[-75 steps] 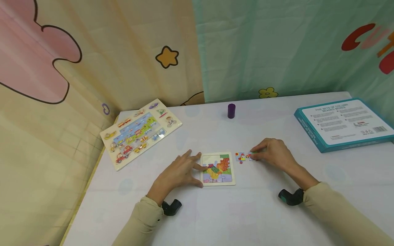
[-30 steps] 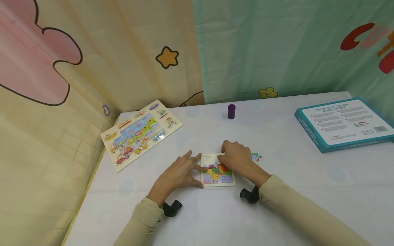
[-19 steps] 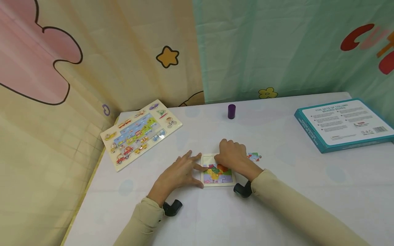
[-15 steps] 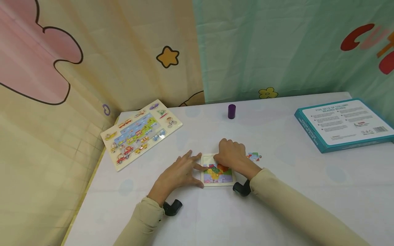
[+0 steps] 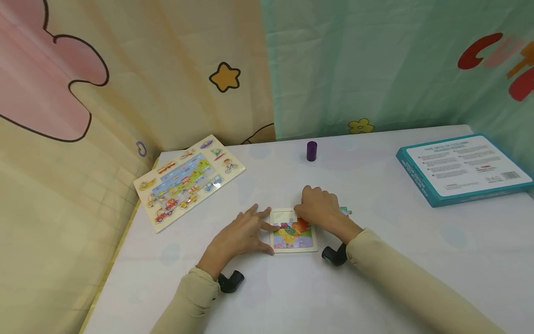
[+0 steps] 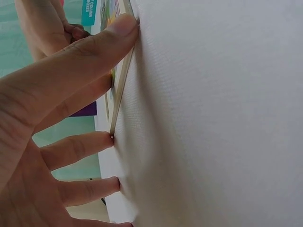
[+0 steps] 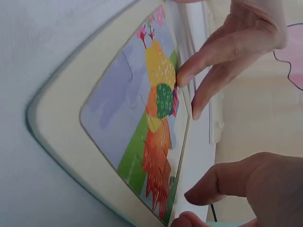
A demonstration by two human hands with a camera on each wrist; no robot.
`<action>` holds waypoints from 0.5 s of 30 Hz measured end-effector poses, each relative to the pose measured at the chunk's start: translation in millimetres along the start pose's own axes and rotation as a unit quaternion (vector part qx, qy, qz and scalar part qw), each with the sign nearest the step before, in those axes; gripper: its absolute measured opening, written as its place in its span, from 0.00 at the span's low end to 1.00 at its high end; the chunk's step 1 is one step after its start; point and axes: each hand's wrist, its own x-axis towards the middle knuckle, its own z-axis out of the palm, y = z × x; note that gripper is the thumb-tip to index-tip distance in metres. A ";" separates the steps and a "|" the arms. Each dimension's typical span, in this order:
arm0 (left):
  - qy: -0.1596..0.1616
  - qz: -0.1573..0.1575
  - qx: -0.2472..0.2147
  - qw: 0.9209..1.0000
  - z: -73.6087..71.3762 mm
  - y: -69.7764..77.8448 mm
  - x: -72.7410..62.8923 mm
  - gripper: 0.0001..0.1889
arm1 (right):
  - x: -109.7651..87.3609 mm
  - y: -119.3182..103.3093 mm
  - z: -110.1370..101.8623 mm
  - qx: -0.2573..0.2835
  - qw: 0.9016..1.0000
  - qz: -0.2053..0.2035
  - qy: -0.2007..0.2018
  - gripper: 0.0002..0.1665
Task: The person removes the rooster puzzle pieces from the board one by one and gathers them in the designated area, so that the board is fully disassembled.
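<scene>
Puzzle [image 5: 282,216] lies flat on the cloth [image 5: 271,299], partly filled. I have the left hand [image 5: 239,234] at its left edge, fingers spread, gripping nothing, one fingertip on the picture. The right hand [image 5: 320,208] bends over its far right corner; from here I cannot tell whether it pinches anything. Right of the puzzle sits a piece [image 5: 344,210], partly hidden.

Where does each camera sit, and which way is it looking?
Head: on the person's head, facing forward and down at the puzzle; the left hand, right hand and sleeves show.
Left wrist: on that wrist, facing the puzzle's edge, picture sideways; the left hand shows close, part of the right hand beyond.
Right wrist: on that wrist, facing across the puzzle, also sideways; part of the right hand shows close, the left hand beyond.
Both wrist views share the puzzle and both hands.
</scene>
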 end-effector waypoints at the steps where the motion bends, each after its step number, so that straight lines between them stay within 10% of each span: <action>1: 0.000 -0.002 0.000 1.000 -0.4 -0.3 -0.5 0.31 | -0.5 -0.6 0.1 0.000 1.000 -0.003 -0.001 0.13; 15: 0.006 0.008 0.014 1.000 0.2 -0.9 -0.1 0.31 | 0.1 -11.0 -3.3 -0.041 0.998 -0.009 -0.036 0.16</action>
